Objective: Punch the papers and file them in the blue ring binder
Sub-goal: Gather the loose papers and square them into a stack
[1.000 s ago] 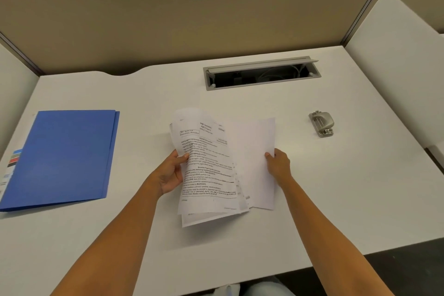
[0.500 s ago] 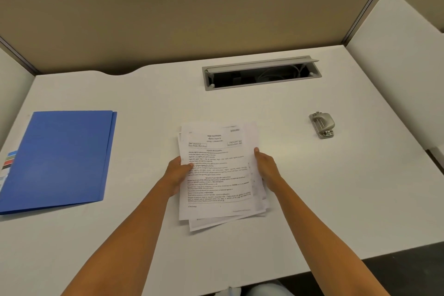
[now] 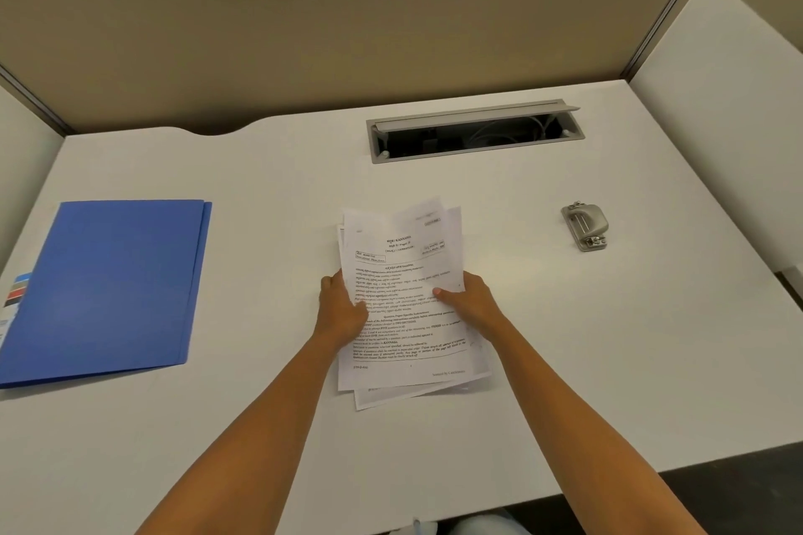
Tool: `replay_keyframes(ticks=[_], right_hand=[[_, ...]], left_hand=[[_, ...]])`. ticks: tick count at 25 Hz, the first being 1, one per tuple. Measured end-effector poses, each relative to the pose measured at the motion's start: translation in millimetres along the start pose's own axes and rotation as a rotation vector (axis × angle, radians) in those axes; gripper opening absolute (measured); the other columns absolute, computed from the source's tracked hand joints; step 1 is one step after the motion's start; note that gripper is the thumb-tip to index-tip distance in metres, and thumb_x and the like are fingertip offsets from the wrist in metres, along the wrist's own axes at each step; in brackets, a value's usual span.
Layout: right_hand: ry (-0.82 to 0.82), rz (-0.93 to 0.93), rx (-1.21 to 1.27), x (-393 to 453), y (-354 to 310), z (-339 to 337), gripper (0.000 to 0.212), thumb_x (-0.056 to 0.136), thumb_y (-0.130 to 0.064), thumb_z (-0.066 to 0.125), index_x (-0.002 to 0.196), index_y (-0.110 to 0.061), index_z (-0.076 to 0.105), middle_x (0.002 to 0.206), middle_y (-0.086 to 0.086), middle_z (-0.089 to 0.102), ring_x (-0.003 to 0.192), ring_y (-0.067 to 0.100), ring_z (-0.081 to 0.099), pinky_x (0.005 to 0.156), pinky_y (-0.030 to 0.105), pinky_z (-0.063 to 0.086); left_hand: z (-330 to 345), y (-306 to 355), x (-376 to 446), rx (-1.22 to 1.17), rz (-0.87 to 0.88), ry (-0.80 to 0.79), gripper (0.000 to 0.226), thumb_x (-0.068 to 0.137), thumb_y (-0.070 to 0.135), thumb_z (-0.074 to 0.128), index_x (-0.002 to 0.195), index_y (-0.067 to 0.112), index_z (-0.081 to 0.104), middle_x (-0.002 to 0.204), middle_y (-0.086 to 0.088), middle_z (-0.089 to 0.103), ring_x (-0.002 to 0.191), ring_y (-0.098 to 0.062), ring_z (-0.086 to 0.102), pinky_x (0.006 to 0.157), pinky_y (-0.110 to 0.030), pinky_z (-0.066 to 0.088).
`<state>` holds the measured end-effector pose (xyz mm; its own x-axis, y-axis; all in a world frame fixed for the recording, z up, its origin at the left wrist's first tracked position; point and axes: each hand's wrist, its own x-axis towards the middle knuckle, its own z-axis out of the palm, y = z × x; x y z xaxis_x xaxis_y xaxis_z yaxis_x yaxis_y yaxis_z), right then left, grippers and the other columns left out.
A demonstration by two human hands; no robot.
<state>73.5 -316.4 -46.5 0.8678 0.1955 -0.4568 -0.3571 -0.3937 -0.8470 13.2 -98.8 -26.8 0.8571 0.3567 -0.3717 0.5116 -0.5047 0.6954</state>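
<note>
The fingers [image 3: 332, 280] of the left hand [image 3: 341, 308] curl around the left edge of the papers [image 3: 404, 300], and the thumb lies on top. The right hand [image 3: 471, 300] grips the right edge the same way, thumb on the top page. The papers are a loose, uneven pile in the middle of the frame, with their near end on the white table [image 3: 565, 361]. The top page has printed words. The blue binder [image 3: 108, 287] lies shut and flat at the left of the frame, well apart from the papers. The grey punch [image 3: 584, 226] sits at the right, untouched.
</note>
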Motion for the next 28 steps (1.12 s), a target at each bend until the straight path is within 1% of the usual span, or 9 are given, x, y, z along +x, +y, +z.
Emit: replay_keyframes(ticks=[2,4,6,8,10,14,18,21,28], right_hand=[[-0.038,-0.085,0.021,-5.4,-8.0,-7.7,0.040,0.088,-0.025,0.067,0.124,-0.011,0.060,0.118,0.008,0.068,0.100,0.025,0.068,0.089,0.044,0.056],[-0.078,-0.153,0.075,-12.2,-17.8,-15.5,0.034,0.089,-0.024,0.066,0.120,-0.011,0.063,0.113,0.007,0.070,0.095,0.023,0.071,0.084,0.041,0.058],[-0.096,-0.191,0.141,-15.9,-27.2,-22.5,0.029,0.089,-0.021,0.066,0.116,-0.010,0.065,0.109,0.008,0.072,0.093,0.024,0.072,0.079,0.038,0.060],[-0.095,-0.205,0.221,-17.5,-36.3,-27.7,0.029,0.089,-0.019,0.067,0.116,-0.008,0.065,0.108,0.009,0.072,0.093,0.027,0.072,0.078,0.040,0.060],[-0.081,-0.222,0.270,-20.2,-50.3,-29.3,0.032,0.087,-0.019,0.069,0.117,-0.009,0.065,0.107,0.008,0.073,0.093,0.026,0.072,0.076,0.040,0.060],[0.047,-0.364,0.262,-24.2,-77.3,-18.8,0.028,0.083,-0.020,0.074,0.110,-0.018,0.069,0.104,-0.001,0.073,0.092,0.016,0.072,0.075,0.033,0.060],[0.155,-0.498,0.360,-23.0,-97.2,-9.3,0.021,0.087,-0.016,0.069,0.107,-0.022,0.068,0.104,-0.001,0.072,0.095,0.016,0.070,0.076,0.032,0.060],[0.180,-0.540,0.306,-21.3,-104.3,-11.7,0.028,0.085,-0.015,0.071,0.113,-0.012,0.067,0.106,0.004,0.071,0.096,0.018,0.069,0.075,0.033,0.060],[0.090,-0.511,0.357,-24.3,-94.0,-25.5,0.036,0.072,-0.011,0.081,0.106,-0.018,0.070,0.103,0.003,0.073,0.092,0.019,0.070,0.071,0.032,0.058]], left_hand=[[-2.8,-3.9,5.2,0.051,-0.075,0.047,0.074,0.080,0.031,0.075,0.141,0.013,0.037,0.132,-0.010,0.038,0.128,-0.028,0.039,0.105,-0.042,0.039],[-10.1,-2.3,6.7,-0.119,-0.123,0.039,0.090,0.067,0.048,0.083,0.139,0.018,0.040,0.131,-0.004,0.043,0.123,-0.023,0.045,0.104,-0.045,0.043],[-20.2,4.4,6.5,-0.468,-0.091,-0.071,0.080,0.062,0.047,0.086,0.129,0.019,0.053,0.122,0.001,0.062,0.113,-0.020,0.061,0.094,-0.041,0.053],[-30.3,18.8,2.8,-0.651,-0.054,-0.175,0.054,0.071,0.037,0.083,0.119,0.019,0.064,0.108,-0.001,0.074,0.100,-0.023,0.071,0.085,-0.039,0.058],[-37.1,39.5,1.4,-0.687,-0.019,-0.159,0.037,0.079,0.030,0.078,0.112,0.018,0.068,0.101,-0.002,0.076,0.092,-0.022,0.073,0.080,-0.039,0.060],[-41.8,78.8,-0.7,-0.677,0.074,-0.006,0.032,0.083,0.031,0.074,0.110,0.015,0.066,0.098,0.000,0.072,0.087,-0.018,0.071,0.068,-0.029,0.060],[-48.2,99.9,-4.3,-0.751,0.215,0.132,0.022,0.087,0.025,0.070,0.108,0.022,0.063,0.095,0.008,0.067,0.086,-0.009,0.066,0.061,-0.017,0.057],[-54.1,99.0,-6.5,-0.738,0.288,0.179,0.025,0.084,0.024,0.074,0.107,0.023,0.065,0.097,0.004,0.068,0.089,-0.013,0.067,0.065,-0.023,0.058],[-54.6,87.0,-6.8,-0.737,0.300,0.093,0.034,0.077,0.018,0.079,0.110,0.018,0.068,0.100,-0.002,0.072,0.091,-0.022,0.068,0.071,-0.029,0.058]])
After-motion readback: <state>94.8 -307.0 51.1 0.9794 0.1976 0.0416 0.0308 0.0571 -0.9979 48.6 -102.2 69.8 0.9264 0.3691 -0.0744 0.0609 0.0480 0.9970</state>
